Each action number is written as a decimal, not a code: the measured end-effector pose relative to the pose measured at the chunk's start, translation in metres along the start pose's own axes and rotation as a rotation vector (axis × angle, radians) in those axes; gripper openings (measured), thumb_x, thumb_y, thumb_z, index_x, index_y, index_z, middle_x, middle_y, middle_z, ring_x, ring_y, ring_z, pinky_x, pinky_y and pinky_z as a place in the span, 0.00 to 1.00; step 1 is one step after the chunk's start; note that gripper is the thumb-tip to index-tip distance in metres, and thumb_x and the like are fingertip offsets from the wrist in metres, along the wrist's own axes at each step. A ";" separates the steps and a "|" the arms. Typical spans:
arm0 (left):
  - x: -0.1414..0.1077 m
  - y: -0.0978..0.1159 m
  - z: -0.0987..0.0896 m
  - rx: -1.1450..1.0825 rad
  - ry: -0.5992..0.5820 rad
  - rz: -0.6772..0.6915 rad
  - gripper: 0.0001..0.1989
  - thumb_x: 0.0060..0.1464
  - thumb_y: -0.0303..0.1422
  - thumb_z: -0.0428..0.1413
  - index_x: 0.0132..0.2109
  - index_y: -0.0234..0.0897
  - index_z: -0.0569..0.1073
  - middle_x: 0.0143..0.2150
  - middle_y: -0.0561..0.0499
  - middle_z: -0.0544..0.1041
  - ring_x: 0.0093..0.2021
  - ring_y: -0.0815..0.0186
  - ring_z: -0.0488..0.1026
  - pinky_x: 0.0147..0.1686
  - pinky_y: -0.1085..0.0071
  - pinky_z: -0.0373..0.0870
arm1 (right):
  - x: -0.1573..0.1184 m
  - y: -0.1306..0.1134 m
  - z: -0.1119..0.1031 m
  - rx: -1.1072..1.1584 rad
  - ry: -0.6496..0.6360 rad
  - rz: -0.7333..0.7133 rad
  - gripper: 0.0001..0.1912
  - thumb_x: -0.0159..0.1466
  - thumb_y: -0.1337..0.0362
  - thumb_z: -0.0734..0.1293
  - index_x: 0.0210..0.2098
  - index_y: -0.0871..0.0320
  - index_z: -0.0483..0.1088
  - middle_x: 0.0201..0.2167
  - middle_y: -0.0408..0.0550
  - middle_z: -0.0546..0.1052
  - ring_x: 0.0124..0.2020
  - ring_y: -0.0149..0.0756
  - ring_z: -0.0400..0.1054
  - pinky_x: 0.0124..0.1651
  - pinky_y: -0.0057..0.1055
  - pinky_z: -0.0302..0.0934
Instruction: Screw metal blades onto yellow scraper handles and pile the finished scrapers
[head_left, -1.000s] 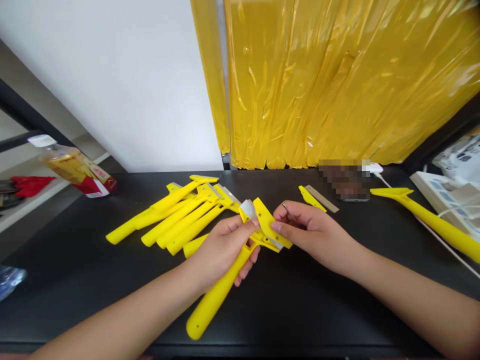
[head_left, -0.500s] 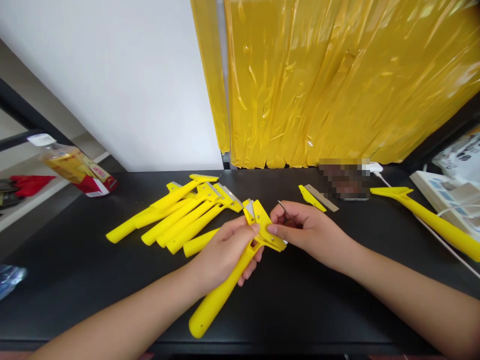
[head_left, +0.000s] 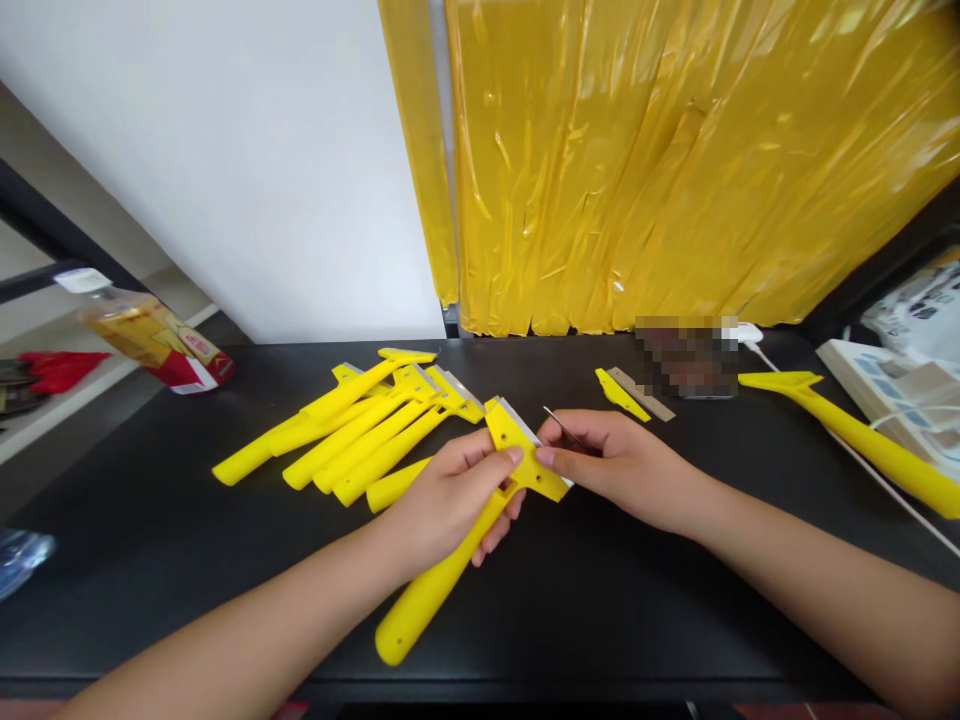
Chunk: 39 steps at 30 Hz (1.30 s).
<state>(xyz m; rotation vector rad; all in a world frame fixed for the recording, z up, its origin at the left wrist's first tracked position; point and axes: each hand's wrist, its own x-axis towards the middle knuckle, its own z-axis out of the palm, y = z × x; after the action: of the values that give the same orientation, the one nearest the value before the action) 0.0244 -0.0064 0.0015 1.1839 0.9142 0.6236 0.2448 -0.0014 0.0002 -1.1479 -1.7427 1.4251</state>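
Observation:
My left hand (head_left: 457,490) is closed round the neck of a yellow scraper (head_left: 439,597), its thumb pressing on the head. The scraper's handle slants down toward the front edge of the table. A yellow cover plate (head_left: 517,436) lies over the head, and a strip of metal blade (head_left: 520,418) shows along its far edge. Pinched in my right hand (head_left: 600,455) is a thin metal rod (head_left: 561,424) that looks like a hex key. My right thumb and fingertips touch the blade side of the head.
Several yellow scrapers (head_left: 375,440) lie left of centre. A loose yellow plate (head_left: 621,394) and a flat blade (head_left: 642,394) lie behind my right hand. One more scraper handle (head_left: 885,455) rests by a power strip (head_left: 877,385) and cable at right. A drink bottle (head_left: 154,335) stands tilted at left.
The cover plate, which sat askew with a gap over the scraper's head, now lies lined up on it along the blade. Both hands have hardly moved.

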 end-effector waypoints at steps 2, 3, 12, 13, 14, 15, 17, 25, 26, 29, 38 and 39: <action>0.000 0.001 0.000 -0.001 0.003 0.009 0.15 0.67 0.45 0.56 0.38 0.39 0.69 0.26 0.56 0.72 0.15 0.73 0.66 0.12 0.80 0.63 | 0.000 0.000 0.000 -0.003 -0.006 0.002 0.18 0.66 0.47 0.74 0.35 0.55 0.73 0.30 0.40 0.69 0.33 0.33 0.60 0.37 0.31 0.56; 0.001 0.000 0.000 0.003 -0.001 0.012 0.15 0.66 0.45 0.57 0.39 0.39 0.69 0.26 0.57 0.72 0.15 0.73 0.66 0.12 0.80 0.63 | 0.000 0.000 0.000 -0.005 -0.006 0.004 0.19 0.66 0.46 0.74 0.34 0.56 0.73 0.29 0.40 0.69 0.32 0.33 0.60 0.37 0.31 0.55; 0.006 0.011 -0.010 0.022 0.115 0.054 0.16 0.67 0.43 0.56 0.33 0.38 0.69 0.22 0.57 0.71 0.14 0.73 0.65 0.13 0.78 0.61 | -0.004 -0.005 -0.008 -0.070 0.205 -0.048 0.19 0.74 0.45 0.64 0.38 0.54 0.72 0.27 0.39 0.64 0.28 0.32 0.55 0.32 0.31 0.53; 0.006 0.013 -0.012 0.027 0.126 0.061 0.17 0.68 0.42 0.55 0.32 0.38 0.69 0.20 0.57 0.70 0.14 0.73 0.64 0.14 0.78 0.61 | -0.005 -0.006 -0.010 -0.129 0.221 -0.056 0.19 0.73 0.46 0.65 0.36 0.54 0.73 0.27 0.40 0.65 0.29 0.33 0.57 0.33 0.31 0.54; 0.006 0.015 -0.013 0.033 0.131 0.065 0.18 0.69 0.42 0.54 0.31 0.38 0.69 0.19 0.57 0.69 0.14 0.73 0.64 0.15 0.78 0.61 | -0.006 -0.006 -0.010 -0.189 0.223 -0.065 0.19 0.73 0.47 0.66 0.35 0.54 0.73 0.28 0.41 0.67 0.31 0.34 0.60 0.34 0.32 0.56; 0.007 0.017 -0.014 0.036 0.135 0.067 0.18 0.69 0.41 0.54 0.30 0.38 0.68 0.18 0.57 0.68 0.13 0.73 0.64 0.15 0.78 0.61 | -0.007 -0.006 -0.011 -0.236 0.211 -0.075 0.18 0.74 0.48 0.65 0.35 0.54 0.75 0.29 0.42 0.68 0.32 0.35 0.61 0.35 0.32 0.56; 0.008 0.017 -0.015 0.037 0.147 0.071 0.18 0.69 0.41 0.53 0.31 0.39 0.68 0.18 0.57 0.69 0.14 0.72 0.64 0.15 0.77 0.61 | -0.008 -0.004 -0.009 -0.291 0.165 -0.087 0.18 0.76 0.48 0.62 0.42 0.51 0.77 0.29 0.42 0.70 0.32 0.35 0.62 0.35 0.33 0.57; -0.009 0.013 -0.006 0.543 0.194 0.285 0.16 0.73 0.45 0.50 0.39 0.41 0.70 0.28 0.54 0.74 0.25 0.65 0.73 0.24 0.71 0.70 | -0.011 -0.011 0.006 0.084 0.079 0.012 0.23 0.72 0.43 0.67 0.37 0.56 0.76 0.22 0.39 0.65 0.25 0.29 0.54 0.29 0.30 0.49; -0.013 0.014 -0.003 0.752 0.209 0.378 0.13 0.73 0.43 0.51 0.42 0.41 0.73 0.33 0.51 0.77 0.31 0.62 0.77 0.30 0.69 0.73 | -0.012 -0.013 0.007 0.203 0.057 0.061 0.24 0.71 0.41 0.67 0.35 0.57 0.74 0.20 0.37 0.63 0.22 0.28 0.50 0.26 0.30 0.45; -0.027 0.017 0.007 1.393 0.196 0.680 0.11 0.71 0.29 0.50 0.53 0.37 0.76 0.44 0.43 0.81 0.40 0.54 0.80 0.38 0.60 0.76 | -0.016 -0.017 0.009 0.512 -0.031 0.226 0.26 0.69 0.43 0.71 0.28 0.57 0.66 0.19 0.35 0.62 0.19 0.24 0.43 0.23 0.28 0.36; -0.048 0.014 0.014 1.606 0.220 0.809 0.21 0.69 0.28 0.54 0.65 0.26 0.71 0.58 0.34 0.81 0.57 0.44 0.79 0.57 0.47 0.74 | -0.011 -0.008 0.010 0.597 -0.071 0.258 0.24 0.63 0.49 0.78 0.30 0.56 0.63 0.21 0.32 0.59 0.20 0.22 0.42 0.23 0.25 0.35; -0.051 0.017 0.012 1.474 0.221 0.706 0.25 0.69 0.32 0.56 0.69 0.27 0.68 0.61 0.32 0.80 0.59 0.43 0.78 0.58 0.47 0.74 | -0.011 -0.008 0.010 0.557 -0.070 0.226 0.23 0.63 0.49 0.78 0.31 0.57 0.66 0.20 0.32 0.60 0.20 0.22 0.43 0.23 0.25 0.36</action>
<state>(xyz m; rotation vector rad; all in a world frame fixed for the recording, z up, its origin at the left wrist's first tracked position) 0.0097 -0.0492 0.0328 2.8801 1.1426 0.5991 0.2390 -0.0160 0.0063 -1.0096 -1.1591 1.9457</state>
